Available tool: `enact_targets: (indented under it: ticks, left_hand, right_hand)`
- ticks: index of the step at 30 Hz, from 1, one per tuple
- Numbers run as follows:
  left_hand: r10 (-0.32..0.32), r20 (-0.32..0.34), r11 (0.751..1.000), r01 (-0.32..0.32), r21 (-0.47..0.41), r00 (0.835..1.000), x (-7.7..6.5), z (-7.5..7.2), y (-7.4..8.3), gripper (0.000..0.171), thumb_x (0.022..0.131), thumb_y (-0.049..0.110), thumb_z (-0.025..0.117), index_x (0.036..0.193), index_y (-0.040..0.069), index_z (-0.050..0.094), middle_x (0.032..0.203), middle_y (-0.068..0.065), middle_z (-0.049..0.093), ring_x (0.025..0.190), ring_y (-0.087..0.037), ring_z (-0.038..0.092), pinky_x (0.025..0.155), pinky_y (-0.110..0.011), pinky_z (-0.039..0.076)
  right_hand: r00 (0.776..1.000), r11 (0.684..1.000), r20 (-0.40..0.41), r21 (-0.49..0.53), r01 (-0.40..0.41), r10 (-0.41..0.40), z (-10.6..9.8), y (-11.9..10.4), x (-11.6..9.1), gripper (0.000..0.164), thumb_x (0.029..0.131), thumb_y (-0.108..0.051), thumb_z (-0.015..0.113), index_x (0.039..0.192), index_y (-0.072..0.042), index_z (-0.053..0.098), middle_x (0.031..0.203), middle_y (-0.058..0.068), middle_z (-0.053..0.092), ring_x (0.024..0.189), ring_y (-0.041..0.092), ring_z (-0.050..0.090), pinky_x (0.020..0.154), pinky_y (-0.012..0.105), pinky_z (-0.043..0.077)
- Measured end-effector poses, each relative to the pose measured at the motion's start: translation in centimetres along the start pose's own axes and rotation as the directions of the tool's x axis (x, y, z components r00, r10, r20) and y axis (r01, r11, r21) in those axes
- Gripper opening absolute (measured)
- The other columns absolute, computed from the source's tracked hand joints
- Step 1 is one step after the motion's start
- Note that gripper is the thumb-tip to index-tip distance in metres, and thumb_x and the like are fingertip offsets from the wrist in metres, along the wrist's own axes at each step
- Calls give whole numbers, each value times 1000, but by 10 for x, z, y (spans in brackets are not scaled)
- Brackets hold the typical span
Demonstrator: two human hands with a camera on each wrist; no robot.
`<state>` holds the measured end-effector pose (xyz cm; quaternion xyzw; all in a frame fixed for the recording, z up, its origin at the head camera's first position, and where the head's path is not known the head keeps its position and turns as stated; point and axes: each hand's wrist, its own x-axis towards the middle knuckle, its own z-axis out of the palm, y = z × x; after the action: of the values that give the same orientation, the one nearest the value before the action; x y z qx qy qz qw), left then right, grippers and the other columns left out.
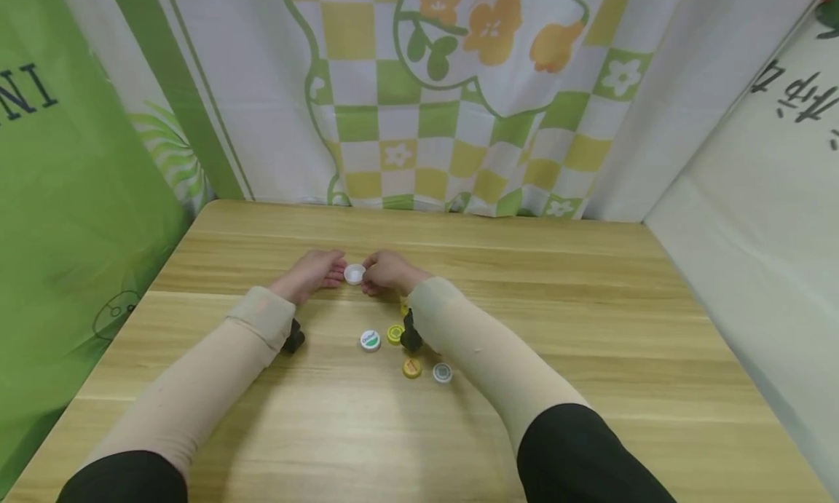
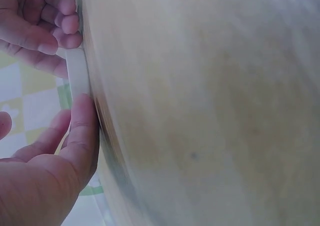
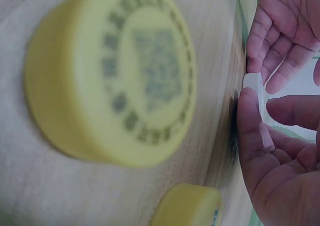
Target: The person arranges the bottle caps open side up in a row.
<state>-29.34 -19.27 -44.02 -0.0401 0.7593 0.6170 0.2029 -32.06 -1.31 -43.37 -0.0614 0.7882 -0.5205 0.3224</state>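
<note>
A white round bottle cap (image 1: 355, 274) stands between the two hands, hollow side up, close over the table. My right hand (image 1: 390, 271) pinches its right rim, the thumb over the edge and a finger along the outer wall (image 3: 253, 80). From the other side my left hand (image 1: 318, 274) reaches in with fairly straight fingers, a fingertip right at the cap's edge. Nearer my body lie a white cap with green print (image 1: 370, 341), a yellow cap (image 1: 395, 334), an orange cap (image 1: 411, 368) and a grey-white cap (image 1: 442, 373). Another yellow cap is partly hidden by the right forearm.
The caps lie on a wood-grain table (image 1: 314, 430). A checked, flowered curtain (image 1: 426, 124) hangs behind its far edge, with a green cloth (image 1: 79, 197) at left and a white cloth (image 1: 760, 219) at right. Printed yellow cap (image 3: 115, 75) looms large near the right wrist.
</note>
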Motion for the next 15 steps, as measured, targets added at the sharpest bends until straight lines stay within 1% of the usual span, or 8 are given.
enact_targets:
  ticks: [6, 11, 15]
  left_hand:
    - [5, -19, 1000, -6, -6, 1000, 0, 0, 0, 55, 113, 25, 34, 143, -21, 37, 128, -22, 53, 105, -19, 57, 108, -37, 47]
    - [-3, -45, 1000, 3, -7, 999, 0, 2, 0, 53, 112, 23, 36, 142, -20, 39, 127, -22, 54, 104, -19, 58, 107, -37, 48]
    - [2, -60, 1000, -2, 13, 998, -3, 2, -1, 52, 112, 23, 36, 142, -19, 41, 127, -21, 55, 104, -18, 58, 106, -36, 49]
  right_hand:
    - [999, 1000, 33, 4, -10, 10, -2, -1, -1, 37, 99, 8, 56, 136, 13, 53, 76, 8, 63, 63, 12, 60, 59, 18, 54]
    - [998, 1000, 57, 7, -14, 14, -4, -1, -2, 42, 100, 6, 56, 142, 12, 49, 80, 9, 64, 67, 13, 61, 63, 20, 56]
    - [998, 1000, 67, 11, -14, 13, -7, 1, -1, 48, 100, 5, 56, 146, 12, 43, 83, 10, 64, 69, 14, 62, 65, 21, 57]
